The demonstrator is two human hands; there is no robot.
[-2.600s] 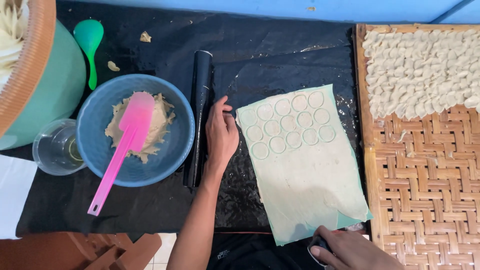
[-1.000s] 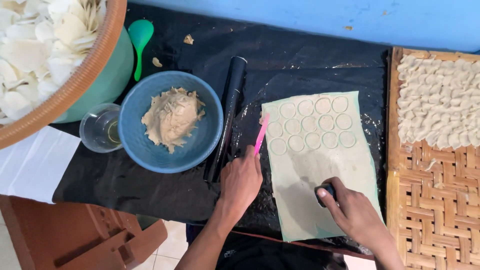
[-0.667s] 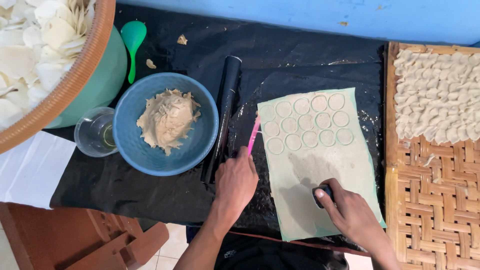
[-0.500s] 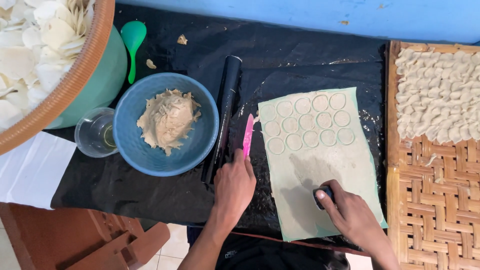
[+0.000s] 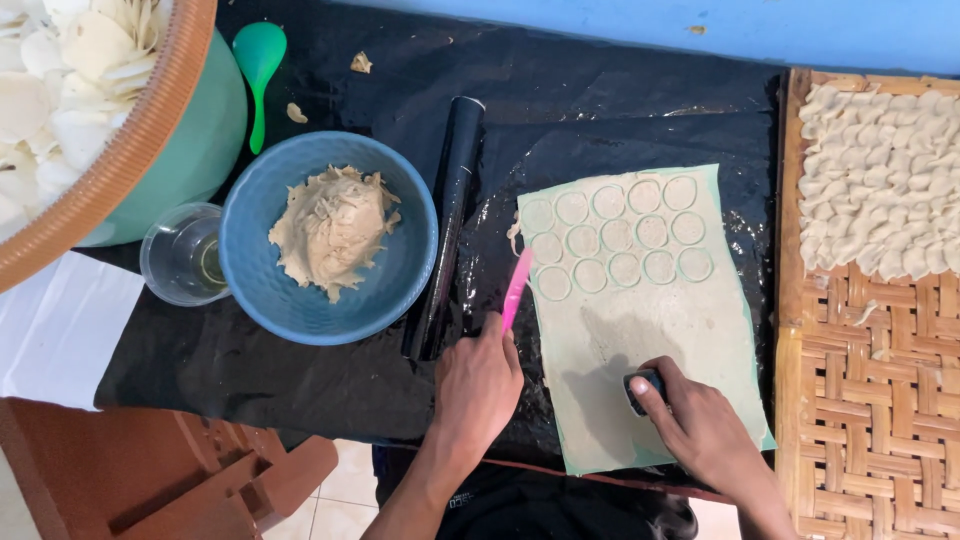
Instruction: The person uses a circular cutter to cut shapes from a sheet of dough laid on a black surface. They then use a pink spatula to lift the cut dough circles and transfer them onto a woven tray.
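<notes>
While my right hand (image 5: 706, 430) presses down on a small dark round cutter (image 5: 643, 385), its fingers curled tight over the top of it, the cutter sits on the bare lower part of the rolled dough sheet (image 5: 640, 330), toward five o'clock of the sheet's middle. I see the sheet lying flat on the black plastic work surface (image 5: 300, 370), with three rows of cut circles (image 5: 615, 235) marked across its upper end, at twelve o'clock from the cutter. My left hand (image 5: 478, 385) rests on the black surface at nine o'clock from the cutter, just beside the sheet's left edge; its fingers are closed around the handle of a pink spatula (image 5: 516, 290), whose blade points up toward one o'clock and meets the dough's left edge beside the lowest row of circles.

Just left of the spatula lies a black rolling pin (image 5: 446, 220), running from twelve to six o'clock. At nine o'clock from the pin I see a blue bowl (image 5: 400, 270) holding a lump of beige dough (image 5: 330, 230), and touching its left rim a clear glass (image 5: 180, 255). A green spoon (image 5: 257, 60) lies at eleven o'clock from the bowl, beside a green tub topped by a woven basket (image 5: 130, 150) of pale pieces. At three o'clock from the sheet, a woven bamboo tray (image 5: 860, 400) carries a heap of small folded dough pieces (image 5: 885, 190) in its upper half.
</notes>
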